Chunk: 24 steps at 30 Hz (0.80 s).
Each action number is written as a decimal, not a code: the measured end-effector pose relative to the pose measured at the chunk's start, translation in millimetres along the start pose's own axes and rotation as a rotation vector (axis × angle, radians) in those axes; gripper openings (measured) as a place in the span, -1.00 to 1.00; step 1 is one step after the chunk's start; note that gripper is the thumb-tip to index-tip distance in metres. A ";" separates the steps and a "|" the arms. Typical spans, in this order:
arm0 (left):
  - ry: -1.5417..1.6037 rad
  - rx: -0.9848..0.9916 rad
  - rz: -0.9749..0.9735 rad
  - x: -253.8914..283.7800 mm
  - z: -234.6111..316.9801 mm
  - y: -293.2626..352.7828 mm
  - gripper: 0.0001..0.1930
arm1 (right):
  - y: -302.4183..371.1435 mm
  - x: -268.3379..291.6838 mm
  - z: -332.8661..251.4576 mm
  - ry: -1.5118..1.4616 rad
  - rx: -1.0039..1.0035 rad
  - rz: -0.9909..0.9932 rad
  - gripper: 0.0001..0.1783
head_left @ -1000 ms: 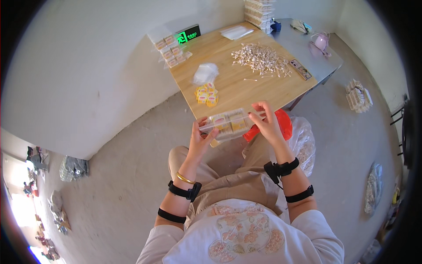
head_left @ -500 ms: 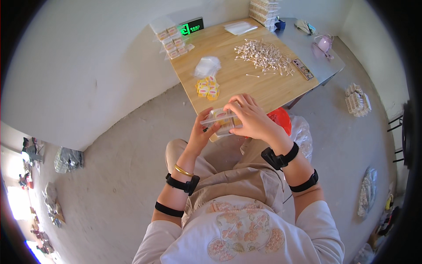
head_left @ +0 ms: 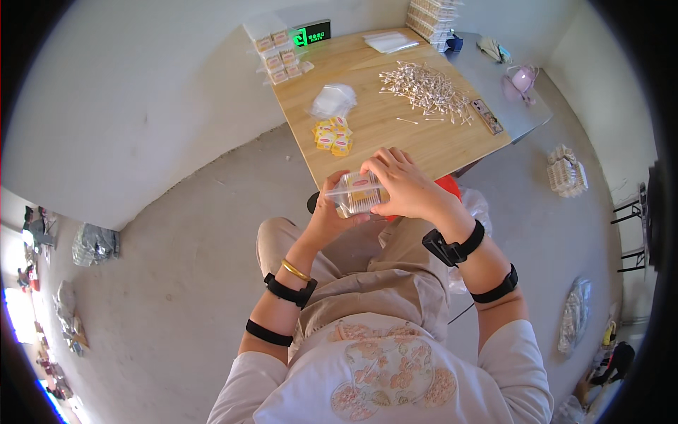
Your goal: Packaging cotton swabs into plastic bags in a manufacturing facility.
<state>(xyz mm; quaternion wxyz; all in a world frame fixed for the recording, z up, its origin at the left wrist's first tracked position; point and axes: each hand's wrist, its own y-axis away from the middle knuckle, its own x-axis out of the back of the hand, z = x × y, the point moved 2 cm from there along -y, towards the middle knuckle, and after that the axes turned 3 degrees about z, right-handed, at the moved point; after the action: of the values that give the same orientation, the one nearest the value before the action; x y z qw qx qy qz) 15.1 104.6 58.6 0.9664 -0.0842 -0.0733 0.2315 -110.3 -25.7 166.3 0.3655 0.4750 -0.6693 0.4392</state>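
Observation:
Between my two hands, just off the table's near edge, is a clear plastic pack with a yellow-and-white label and pale ribbed rows inside. My left hand grips its left end, thumb below and fingers behind. On the opposite end, my right hand bends its fingers over the top, with the thumb at the lower edge. Yellow-and-white cards lie in a loose pile beyond my left hand. Behind them is a stack of clear plastic bags. Farther right, cotton swabs are heaped on the wooden table.
Packed small boxes are stacked at the table's far left corner, near a green lit sign. A phone lies by the right edge. Flat clear sheets rest at the back. A red bag hangs below the table.
The pack has tipped so its labelled face shows more plainly. Both hands keep their hold, and my left fingers have shifted slightly. The whole view has moved a little.

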 end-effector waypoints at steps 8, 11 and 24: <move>-0.184 -0.087 -0.004 -1.8 -2.6 9.9 -0.12 | 34.3 35.2 0.1 -0.143 -0.162 0.112 -0.41; -0.252 -0.196 0.062 -8.6 -0.6 18.8 -0.08 | 63.3 38.9 1.1 -0.271 -0.361 0.146 -0.46; -0.414 -0.319 -0.018 -18.0 12.7 38.7 -0.22 | 138.5 -33.3 28.6 -1.041 -0.954 0.153 -0.39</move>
<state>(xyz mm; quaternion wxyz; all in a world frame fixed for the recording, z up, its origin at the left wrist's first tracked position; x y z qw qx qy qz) -19.9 131.9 61.5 0.9073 -0.1855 -0.3059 0.2209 -235.5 -19.4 92.8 0.1344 0.3629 -0.9079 -0.1613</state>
